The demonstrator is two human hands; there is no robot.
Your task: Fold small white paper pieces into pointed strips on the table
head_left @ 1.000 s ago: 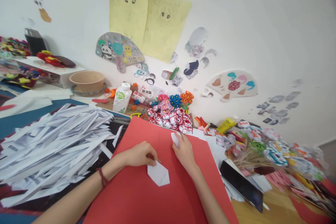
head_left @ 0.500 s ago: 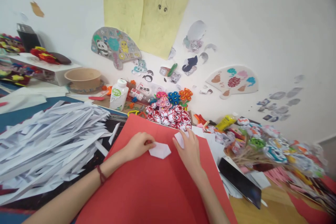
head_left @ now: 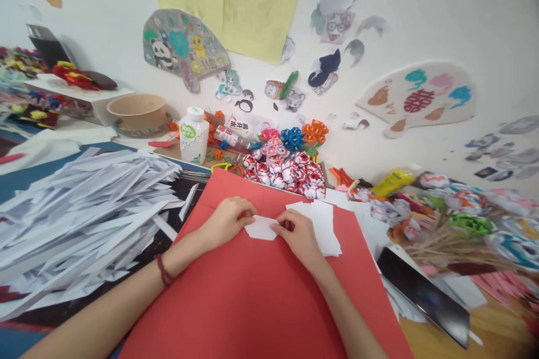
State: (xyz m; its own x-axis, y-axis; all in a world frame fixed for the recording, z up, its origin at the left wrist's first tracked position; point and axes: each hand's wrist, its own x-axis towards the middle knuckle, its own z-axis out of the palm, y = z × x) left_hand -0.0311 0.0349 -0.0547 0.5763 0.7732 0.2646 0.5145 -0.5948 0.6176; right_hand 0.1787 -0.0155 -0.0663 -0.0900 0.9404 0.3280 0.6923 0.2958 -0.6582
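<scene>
A small white folded piece of paper (head_left: 261, 229) with pointed ends lies over a large red sheet (head_left: 236, 291). My left hand (head_left: 229, 219) pinches its left end between thumb and fingers. At the opposite end, my right hand (head_left: 300, 233) has its thumb and fingertips closed on the paper's right tip. Just behind the right hand, several white paper sheets (head_left: 326, 224) rest on the red sheet, partly covered by that hand.
A big heap of folded white paper strips (head_left: 84, 219) spreads to the left. Behind stand a white bottle (head_left: 194, 137) and red-and-white paper flowers (head_left: 290, 174). On the right lie a black phone (head_left: 425, 294), a yellow bottle (head_left: 393, 181) and more paper flowers.
My right hand has left the white sheets and taken the folded paper's right end. My left hand has turned and raised the paper slightly. The camera view has shifted.
</scene>
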